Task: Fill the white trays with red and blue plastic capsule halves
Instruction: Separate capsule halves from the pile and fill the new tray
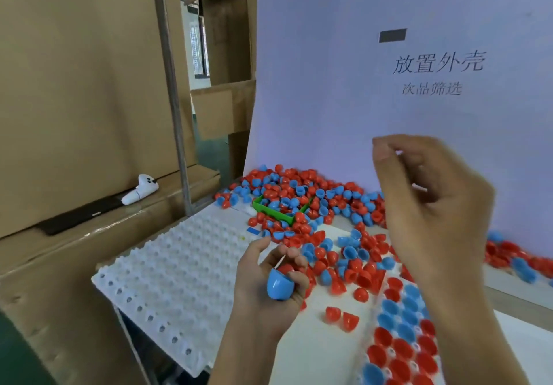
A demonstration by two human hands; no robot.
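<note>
Red and blue halves [317, 205] lie heaped on the worktop [314, 348] beyond the empty white tray [179, 271], which serves as landmark. Right of that tray, past a bare strip of worktop, a second tray [371, 354] already carries rows of red and blue halves, partly hidden by the right arm. A green bin [260, 205] sits in the heap behind the empty tray.

The left hand [269, 289] hovers just off the empty tray's right edge, fingers curled round a blue half [279, 286] with something red tucked behind it. The right hand [428, 205] is raised high, right of the tray, fingertips drawn together; whether they pinch anything, I cannot tell.

Risks, as I judge them: the left hand's clutch looks crowded, so a half could slip out and roll; the empty tray overhangs its support on the near side, so pressing there could tip it; loose halves [341, 317] between the trays could be swept off by a forearm
</note>
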